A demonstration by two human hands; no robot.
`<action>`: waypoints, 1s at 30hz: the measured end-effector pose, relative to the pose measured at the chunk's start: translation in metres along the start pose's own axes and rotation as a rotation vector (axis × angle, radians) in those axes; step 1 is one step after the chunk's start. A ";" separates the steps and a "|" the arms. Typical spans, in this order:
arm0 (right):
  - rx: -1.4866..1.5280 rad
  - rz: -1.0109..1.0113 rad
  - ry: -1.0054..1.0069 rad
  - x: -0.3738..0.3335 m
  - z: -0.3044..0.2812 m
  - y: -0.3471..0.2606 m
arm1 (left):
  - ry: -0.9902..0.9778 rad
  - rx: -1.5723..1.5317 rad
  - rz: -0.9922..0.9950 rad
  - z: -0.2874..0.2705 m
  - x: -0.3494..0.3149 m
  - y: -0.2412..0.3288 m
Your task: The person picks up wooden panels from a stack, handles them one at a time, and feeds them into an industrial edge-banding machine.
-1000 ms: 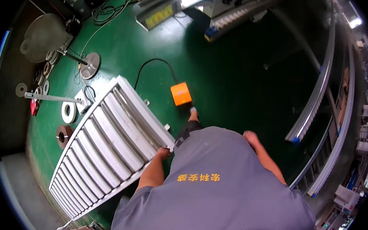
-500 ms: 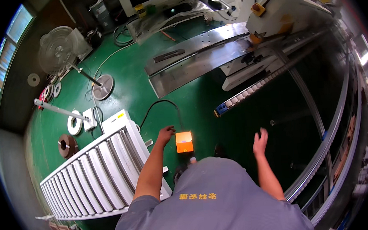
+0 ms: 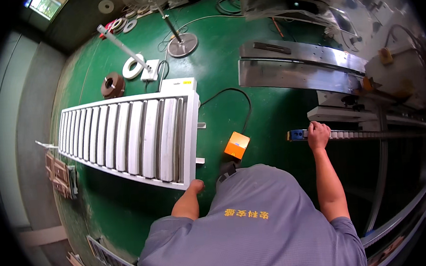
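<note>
Nearest the grey-shirted body, the bare left hand (image 3: 195,185) hangs by the near right corner of the long white metal frame with pale cylindrical rollers (image 3: 125,138); its fingers are hidden, so I cannot tell whether they are curled or loose, or touch the frame. If the body turned with that arm low, the knuckles could knock the frame's hard edge. At the right, the right hand (image 3: 318,135) lies over the narrow rail of small white rollers (image 3: 359,134), close to its blue plastic end cap (image 3: 298,135); the fingers look bent over the top, though whether they grip cannot be told. Rollers that turn freely could let the palm slide or nip a fingertip, especially under leaned weight. Just ahead of the body, the bright orange box (image 3: 237,145) sits on the glossy green floor (image 3: 216,103), where an unwatched step could strike it. Its thin black cable (image 3: 242,93) loops across the floor toward the white frame and could catch a toe. Farther off, the flat silver steel bed (image 3: 292,72) has a bare corner that a forward reach could meet.
</note>
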State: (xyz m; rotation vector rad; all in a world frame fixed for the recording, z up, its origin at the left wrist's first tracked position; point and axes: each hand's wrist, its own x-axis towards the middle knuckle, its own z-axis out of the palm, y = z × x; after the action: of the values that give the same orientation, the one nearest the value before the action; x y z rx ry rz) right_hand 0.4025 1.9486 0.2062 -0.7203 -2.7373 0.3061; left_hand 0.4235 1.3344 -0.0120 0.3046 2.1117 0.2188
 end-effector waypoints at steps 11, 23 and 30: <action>0.053 -0.033 0.064 0.000 0.006 0.008 | 0.302 -0.595 0.039 -0.034 0.025 0.089; 0.050 -0.027 0.064 0.002 0.009 0.001 | 0.206 -0.680 0.136 -0.045 0.053 0.001; -0.021 0.000 0.029 -0.002 0.005 0.017 | 0.080 -1.110 -0.323 -0.085 -0.042 0.039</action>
State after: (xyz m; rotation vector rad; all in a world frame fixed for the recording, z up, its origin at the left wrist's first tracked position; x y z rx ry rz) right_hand 0.4107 1.9616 0.1964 -0.7241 -2.7169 0.2658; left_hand 0.3781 1.3558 0.0766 -0.6977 1.7676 1.1392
